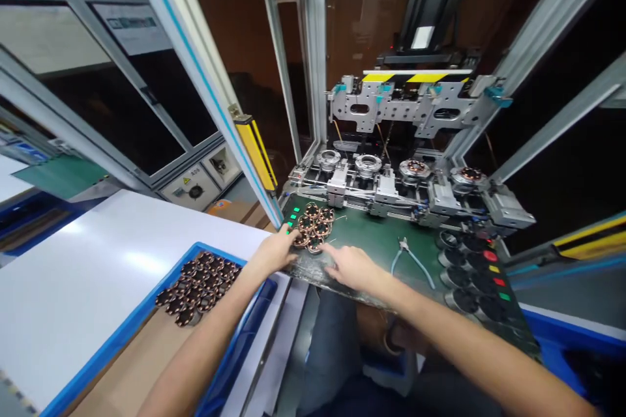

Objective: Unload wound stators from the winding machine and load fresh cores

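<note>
A cluster of several copper-wound motor stators lies on the green work surface. At its left edge is my left hand, fingers apart and touching the nearest stators; some fingertips are hard to make out. My right hand is at the near right side of the cluster, its index finger stretched out to the front stator and the thumb apart from it. Neither hand is seen to lift anything. Blue-handled cutting pliers lie spread on the surface to the right.
Behind stands a machine with a row of round fixtures; the two right ones hold stators. Dark cylindrical parts stand near coloured buttons. At left, a blue tray holds more stators. A yellow sensor bar flanks the opening.
</note>
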The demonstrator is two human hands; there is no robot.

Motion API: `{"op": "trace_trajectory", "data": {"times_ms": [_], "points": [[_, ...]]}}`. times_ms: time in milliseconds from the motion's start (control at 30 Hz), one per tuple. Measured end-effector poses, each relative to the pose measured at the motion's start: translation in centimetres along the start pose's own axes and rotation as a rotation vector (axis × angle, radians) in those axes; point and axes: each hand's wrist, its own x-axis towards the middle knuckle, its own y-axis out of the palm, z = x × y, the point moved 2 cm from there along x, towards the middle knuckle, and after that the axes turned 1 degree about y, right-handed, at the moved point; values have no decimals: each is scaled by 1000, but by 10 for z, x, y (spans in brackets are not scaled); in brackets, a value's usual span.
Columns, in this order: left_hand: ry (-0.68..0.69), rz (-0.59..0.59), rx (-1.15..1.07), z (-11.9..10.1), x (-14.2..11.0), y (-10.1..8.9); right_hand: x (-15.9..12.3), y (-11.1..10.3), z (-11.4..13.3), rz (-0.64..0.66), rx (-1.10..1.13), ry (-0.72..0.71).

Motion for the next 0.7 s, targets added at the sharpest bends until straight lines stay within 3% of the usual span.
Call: {"op": "trace_trajectory", "data": {"times_ms": [100, 167, 267, 367, 467, 533, 600, 700], "points": [[116, -115, -39, -25, 0, -46, -45, -48, -51, -37, 73, 15], [250, -237, -75, -60, 20, -84, -66, -94, -103, -82, 56, 100], [411, -393, -47, -132, 85, -128, -81, -167, -195, -221, -159, 371], [489, -449, 37, -208, 176, -143, -84, -212, -269, -223, -198, 664], [437, -352, 143, -262, 262, -135, -83, -218, -310, -83, 6, 797], [419, -272, 186, -283, 304, -125, -78, -211, -324, -8, 99, 816], [407, -178, 220, -295, 334, -116, -72, -203, -334, 43, 147, 828], [383, -18, 263, -304, 359, -105, -63, -202, -342, 57, 194, 804]]}}
